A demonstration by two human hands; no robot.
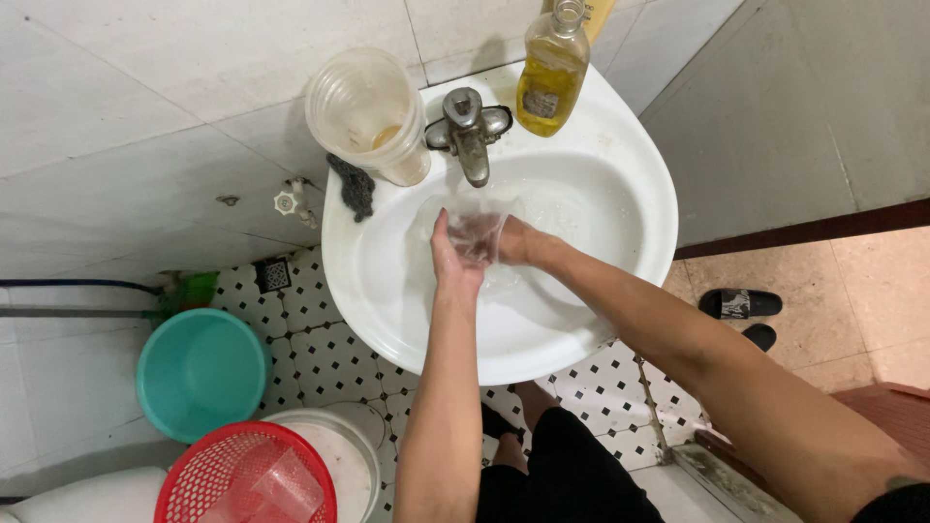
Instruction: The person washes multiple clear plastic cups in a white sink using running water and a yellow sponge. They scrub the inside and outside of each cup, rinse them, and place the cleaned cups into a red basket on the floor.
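A teal bucket (pixel 201 373) and a red basket (pixel 242 476) stand on the tiled floor at left. Over the white sink (pixel 620 208), under the metal tap (pixel 471 136), the left hand (pixel 453 260) curls its fingers around a clear plastic cup (pixel 477 235). The right hand (pixel 518 242) grips the cup's other side, fingers bent. A stack of plastic cups (pixel 370 114) and an oil bottle (pixel 552 73) stand on the rim.

White tiled walls (pixel 145 116) are surrounding a black-dotted white mosaic floor (pixel 320 339), with beige floor tiles (pixel 852 281) lying beyond a dark threshold (pixel 804 232).
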